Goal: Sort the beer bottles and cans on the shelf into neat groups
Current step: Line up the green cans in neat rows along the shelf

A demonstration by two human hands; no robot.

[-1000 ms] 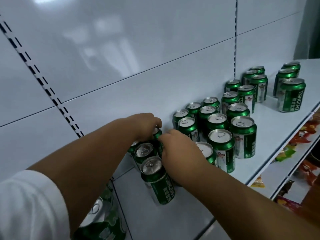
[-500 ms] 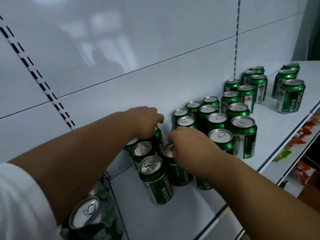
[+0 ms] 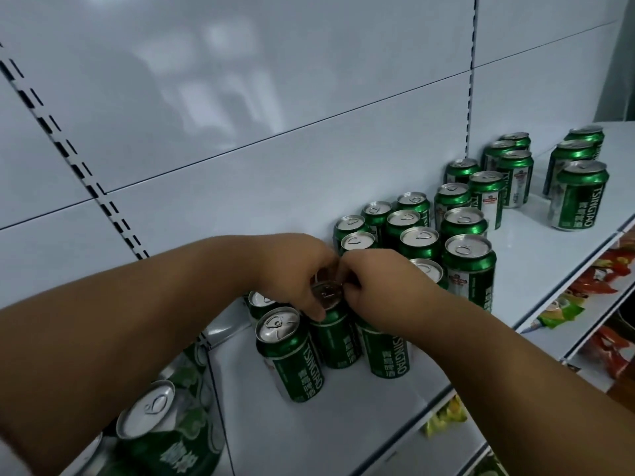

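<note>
Green Tsingtao beer cans stand on a white shelf [image 3: 343, 417]. My left hand [image 3: 295, 269] grips the silver top of a green can [image 3: 335, 333] in the near cluster. Right beside it, my right hand [image 3: 385, 290] is closed over the top of a neighbouring can [image 3: 388, 352]. The two hands touch at the fingertips. A third can [image 3: 292, 355] stands free at the front left of these. Behind my hands, several more cans [image 3: 419, 242] stand in tight rows along the back wall. My hands hide part of the cluster.
Three cans [image 3: 580, 194] stand apart at the far right, and more [image 3: 512, 173] stand by the wall. Paler green cans [image 3: 161, 427] sit on the adjoining shelf section at lower left. Snack packets [image 3: 604, 280] lie on the lower shelf, right. The white back panel [image 3: 240, 97] rises close behind.
My right hand has moved left with its can and now meets my left hand; the gripped cans stand closer together. The camera has moved slightly nearer.
</note>
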